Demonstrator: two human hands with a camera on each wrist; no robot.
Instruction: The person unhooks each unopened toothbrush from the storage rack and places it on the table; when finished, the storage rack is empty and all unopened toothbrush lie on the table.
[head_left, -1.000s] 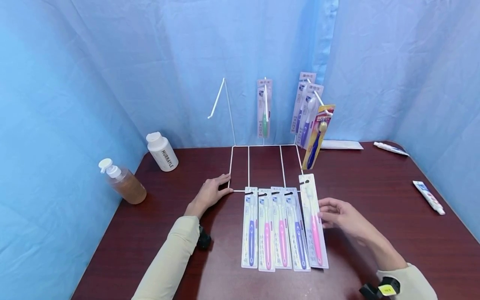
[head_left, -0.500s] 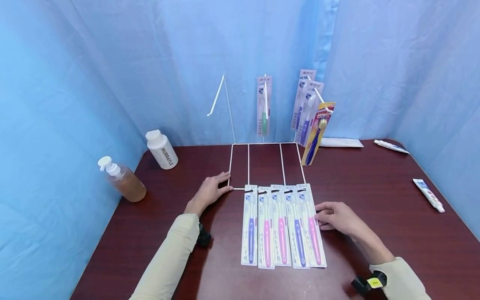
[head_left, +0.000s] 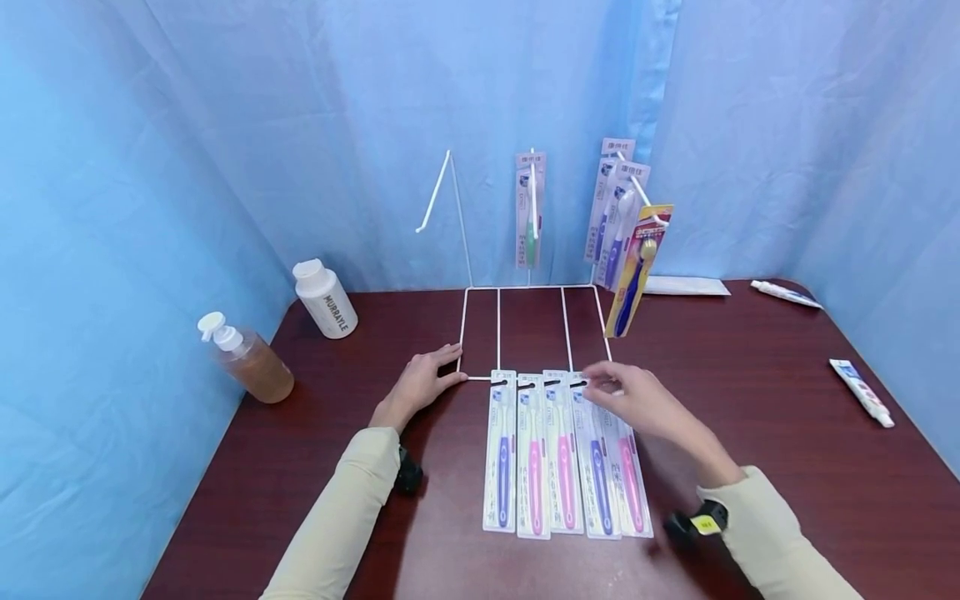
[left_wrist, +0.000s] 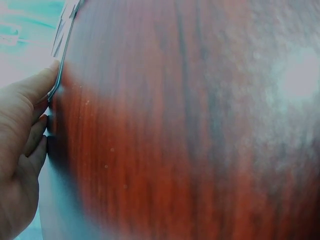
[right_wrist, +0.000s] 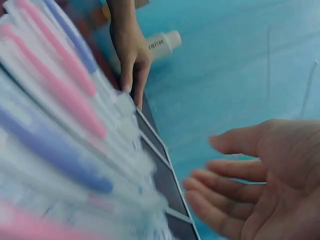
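On the tabletop lie several packaged toothbrushes [head_left: 534, 467] side by side, with purple and pink handles. My right hand [head_left: 633, 398] hovers over the top ends of the two rightmost packs and hides part of them. Its fingers are loosely bent with nothing between them, as the right wrist view also shows. My left hand [head_left: 420, 385] holds the front left corner of a white wire display rack [head_left: 498, 333] between thumb and fingers. On the rack's middle hook hangs a green toothbrush pack [head_left: 529, 225]. Purple packs [head_left: 617, 242] and a yellow-red pack [head_left: 636, 279] hang from the right hook.
The rack's left hook [head_left: 433, 196] is bare. A white bottle [head_left: 327, 302] and an amber pump bottle [head_left: 257, 367] stand at the left. Toothpaste tubes [head_left: 861, 392] and a flat white packet [head_left: 686, 286] lie to the right and back. Blue curtains [head_left: 337, 125] enclose the table.
My right hand has straightened the rightmost pink toothbrush pack into the row, let go of it, and moved up and left over the pack tops. My left hand has stayed at the rack corner.
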